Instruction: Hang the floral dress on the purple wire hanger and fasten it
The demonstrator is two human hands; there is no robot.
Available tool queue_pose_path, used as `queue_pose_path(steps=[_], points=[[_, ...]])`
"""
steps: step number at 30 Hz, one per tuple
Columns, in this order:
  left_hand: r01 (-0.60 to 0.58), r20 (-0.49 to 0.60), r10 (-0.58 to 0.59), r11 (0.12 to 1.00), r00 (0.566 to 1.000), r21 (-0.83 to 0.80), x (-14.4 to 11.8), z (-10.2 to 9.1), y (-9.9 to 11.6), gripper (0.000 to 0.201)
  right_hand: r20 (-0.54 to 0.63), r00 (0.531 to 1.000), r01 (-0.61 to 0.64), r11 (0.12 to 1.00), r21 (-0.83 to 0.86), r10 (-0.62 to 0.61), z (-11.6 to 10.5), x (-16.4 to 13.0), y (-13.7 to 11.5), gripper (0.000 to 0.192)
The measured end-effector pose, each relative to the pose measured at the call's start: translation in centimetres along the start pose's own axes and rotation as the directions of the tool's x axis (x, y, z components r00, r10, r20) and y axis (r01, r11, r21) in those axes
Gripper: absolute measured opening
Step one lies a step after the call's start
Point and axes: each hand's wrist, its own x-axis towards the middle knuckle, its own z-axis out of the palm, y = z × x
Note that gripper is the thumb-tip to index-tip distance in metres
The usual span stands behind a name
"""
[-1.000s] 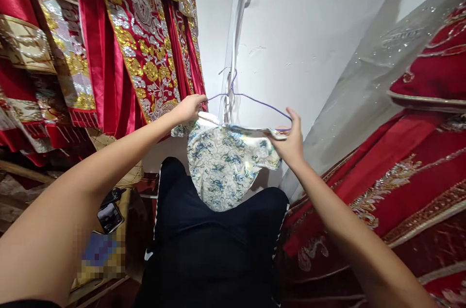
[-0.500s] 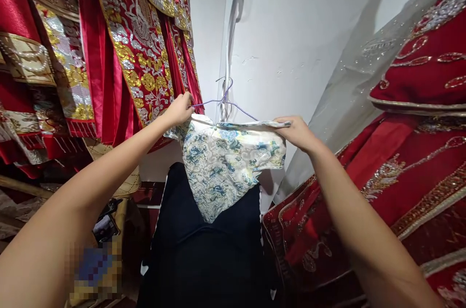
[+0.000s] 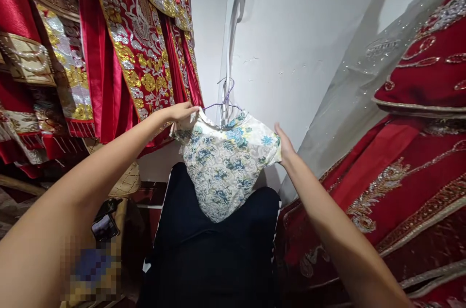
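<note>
Fabric first: a small short-sleeved garment (image 3: 227, 162) in pale cream with blue and green floral brocade hangs at the centre of the frame on a thin purple wire hanger (image 3: 226, 99), whose hook rises toward a clear plastic strip on the wall. I see my left hand (image 3: 180, 113) closed over the left shoulder of the garment, fingers pinching cloth and the hanger's end. My right hand (image 3: 284, 145) lies against the edge of the right sleeve with fingers extended; whether it actually pinches the cloth I cannot tell, since the sleeve hides the fingertips. Compared with half a second ago, the garment now faces me flat and drapes down over both shoulders of the hanger — earlier its top edge was stretched into a horizontal line between my hands, and the right hand sat higher, gripping that edge from above. The purple wire on the right side, visible a second ago, is now covered by cloth. Below the garment spreads a black cloth (image 3: 214, 245). Red robes with gold and silver embroidery (image 3: 138, 41) hang across the upper left of the frame; more red embroidered fabric (image 3: 400, 177) fills the right. A white wall (image 3: 302, 41) stands behind, and a phone (image 3: 105, 227) lies at lower left.
</note>
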Motion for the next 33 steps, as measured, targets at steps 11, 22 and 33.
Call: queue_pose_path(steps=[11, 22, 33], points=[[-0.226, -0.328, 0.244, 0.970, 0.913, 0.093, -0.7, 1.2, 4.9, 0.045, -0.399, 0.917, 0.102, 0.963, 0.251, 0.007, 0.1, -0.6, -3.1, 0.055], [-0.191, -0.167, 0.185, 0.981, 0.969, -0.022, -2.0, -0.7, 9.5, 0.069, -0.332, 0.943, 0.112, 0.959, 0.259, -0.021, 4.3, -4.7, -4.8, 0.059], [-0.155, -0.002, 0.155, 0.985, 0.988, -0.074, -3.0, -0.7, 10.0, 0.052, 0.431, 0.856, 0.406, 0.887, -0.219, -0.285, 7.5, -12.5, -8.2, 0.055]])
